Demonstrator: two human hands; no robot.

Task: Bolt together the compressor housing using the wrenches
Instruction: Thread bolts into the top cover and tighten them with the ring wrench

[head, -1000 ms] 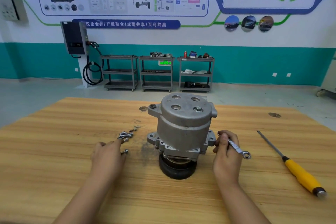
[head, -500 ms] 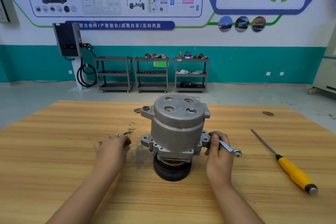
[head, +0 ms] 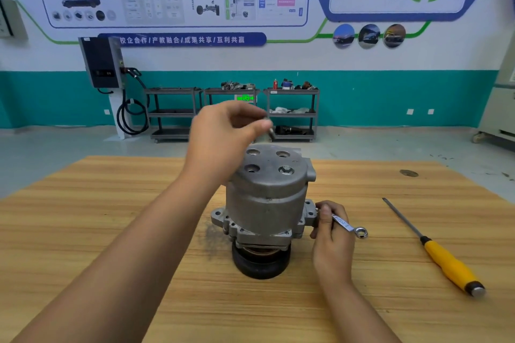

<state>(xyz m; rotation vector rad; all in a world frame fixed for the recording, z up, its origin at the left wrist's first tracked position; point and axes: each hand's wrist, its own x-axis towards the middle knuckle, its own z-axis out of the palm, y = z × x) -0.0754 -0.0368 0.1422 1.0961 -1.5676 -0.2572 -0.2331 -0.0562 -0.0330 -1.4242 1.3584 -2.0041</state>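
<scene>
The grey compressor housing [head: 267, 195] stands upright on its black pulley in the middle of the wooden table [head: 83, 231]. Its flat top has several round holes. My left hand [head: 223, 133] hovers above the top's far edge and pinches a small bolt [head: 269, 131] between thumb and fingertips. My right hand [head: 331, 231] grips a small silver wrench [head: 349, 227] against the housing's right flange, with the ring end sticking out to the right. My left arm hides the table left of the housing.
A screwdriver with a yellow handle [head: 448, 264] lies on the table to the right of the housing. A dark knot [head: 408, 173] marks the far right of the tabletop. Tool carts [head: 234, 114] stand against the far wall.
My left hand rose from the loose bolts on the table to above the housing's top, carrying one bolt. My right hand stays at the flange with the wrench.
</scene>
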